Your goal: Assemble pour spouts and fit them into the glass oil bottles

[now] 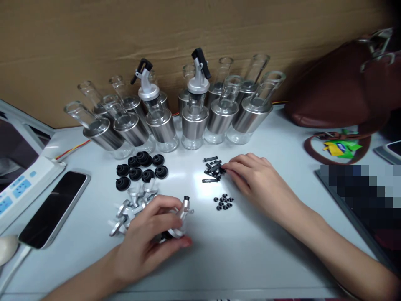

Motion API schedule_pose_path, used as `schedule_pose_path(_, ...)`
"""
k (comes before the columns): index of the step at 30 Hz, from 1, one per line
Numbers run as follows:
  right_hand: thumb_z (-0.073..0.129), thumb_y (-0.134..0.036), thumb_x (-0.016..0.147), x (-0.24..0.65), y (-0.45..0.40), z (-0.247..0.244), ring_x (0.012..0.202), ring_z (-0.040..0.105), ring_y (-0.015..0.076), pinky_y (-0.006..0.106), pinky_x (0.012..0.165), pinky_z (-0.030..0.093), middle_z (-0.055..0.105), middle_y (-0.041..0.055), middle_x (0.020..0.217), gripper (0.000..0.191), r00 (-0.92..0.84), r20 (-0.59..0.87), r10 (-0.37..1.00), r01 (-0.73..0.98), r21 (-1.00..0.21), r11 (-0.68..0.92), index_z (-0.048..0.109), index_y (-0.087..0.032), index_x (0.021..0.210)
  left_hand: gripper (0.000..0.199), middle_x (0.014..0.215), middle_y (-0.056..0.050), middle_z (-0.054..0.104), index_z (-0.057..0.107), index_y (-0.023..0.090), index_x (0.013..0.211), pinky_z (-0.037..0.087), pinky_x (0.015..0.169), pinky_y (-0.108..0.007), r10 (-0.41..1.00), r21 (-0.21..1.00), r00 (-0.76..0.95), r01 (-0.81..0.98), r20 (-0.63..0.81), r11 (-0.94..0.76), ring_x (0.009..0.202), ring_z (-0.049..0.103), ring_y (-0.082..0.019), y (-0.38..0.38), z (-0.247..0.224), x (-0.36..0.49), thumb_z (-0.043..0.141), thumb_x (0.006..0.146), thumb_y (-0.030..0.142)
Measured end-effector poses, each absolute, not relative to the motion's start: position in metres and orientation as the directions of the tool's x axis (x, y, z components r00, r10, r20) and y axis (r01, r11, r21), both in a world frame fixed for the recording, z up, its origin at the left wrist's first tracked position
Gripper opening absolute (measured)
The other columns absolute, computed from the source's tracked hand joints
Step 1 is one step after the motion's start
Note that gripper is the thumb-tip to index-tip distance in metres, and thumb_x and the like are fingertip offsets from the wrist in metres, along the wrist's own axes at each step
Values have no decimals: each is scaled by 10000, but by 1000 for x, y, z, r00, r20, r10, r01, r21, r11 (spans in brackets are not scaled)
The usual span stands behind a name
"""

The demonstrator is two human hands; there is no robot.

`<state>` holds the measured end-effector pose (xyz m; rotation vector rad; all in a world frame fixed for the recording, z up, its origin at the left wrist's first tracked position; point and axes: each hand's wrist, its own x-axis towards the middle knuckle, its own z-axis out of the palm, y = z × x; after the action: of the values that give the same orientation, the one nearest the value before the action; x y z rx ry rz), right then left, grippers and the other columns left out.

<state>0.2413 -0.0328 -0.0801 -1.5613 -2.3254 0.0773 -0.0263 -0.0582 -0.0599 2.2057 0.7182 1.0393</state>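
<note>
My left hand [156,234] is closed around a silver pourer spout [183,215], which stands upright with a small black tip on top and black at its base. At the pile of narrow black levers [213,169], my right hand [250,175] pinches at the right edge, its fingertips on a lever partly hidden there. Small black caps [223,202] lie in a cluster below that pile. Silver spout bodies [125,213] are heaped beside my left hand, which covers some of them. Several black ribbed stoppers [142,159] sit behind them.
Glass bottles with steel bands [222,113] line the back, two fitted with pourers [199,79]. On the left lie a phone [54,209] and a power strip [29,188]. A brown bag [335,88], a green-yellow packet [343,148] and a dark device [360,209] are on the right.
</note>
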Motion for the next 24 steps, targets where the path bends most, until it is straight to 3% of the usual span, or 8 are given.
schedule_pose_path(3, 432, -170, 957, 242, -32, -80, 818, 599, 250, 370, 692, 427, 687, 96, 884, 252, -339, 225, 914, 880, -266, 392, 682, -155, 935, 88, 991, -75, 607, 585, 177, 992, 524, 659, -195, 680, 700, 560, 228, 473, -676, 837, 626, -132, -58, -59, -26, 600, 913, 213)
schedule_pose_path(8, 419, -173, 954, 244, -30, -83, 851, 608, 242, 375, 754, 484, 684, 104, 914, 249, -301, 240, 923, 844, -384, 375, 667, -152, 964, 285, 1056, -88, 598, 577, 185, 1132, 542, 786, -231, 685, 700, 565, 244, 460, -671, 957, 621, -160, -60, -60, -25, 594, 868, 80)
schedule_pose_path(11, 420, -146, 946, 246, -29, -86, 839, 618, 245, 380, 749, 495, 689, 97, 910, 251, -287, 250, 925, 851, -377, 366, 665, -156, 1000, 348, 1106, -95, 580, 569, 178, 1170, 545, 798, -201, 674, 689, 582, 249, 455, -681, 993, 621, -149, -61, -61, -26, 546, 861, 20)
schedule_pose_path(17, 474, -151, 930, 246, -27, -86, 807, 626, 242, 371, 729, 505, 676, 92, 858, 206, -311, 228, 923, 860, -346, 375, 672, -153, 874, 350, 1036, -79, 609, 543, 216, 1231, 581, 764, -219, 689, 712, 588, 254, 423, -654, 947, 639, -158, -59, -60, -26, 572, 900, 105)
schedule_pose_path(24, 516, -186, 913, 245, -29, -86, 805, 620, 236, 366, 736, 507, 659, 89, 860, 145, -323, 217, 921, 864, -329, 380, 657, -159, 894, 338, 1061, -84, 614, 561, 223, 1204, 587, 735, -219, 698, 708, 595, 284, 399, -647, 958, 646, -169, -59, -60, -26, 567, 893, 90)
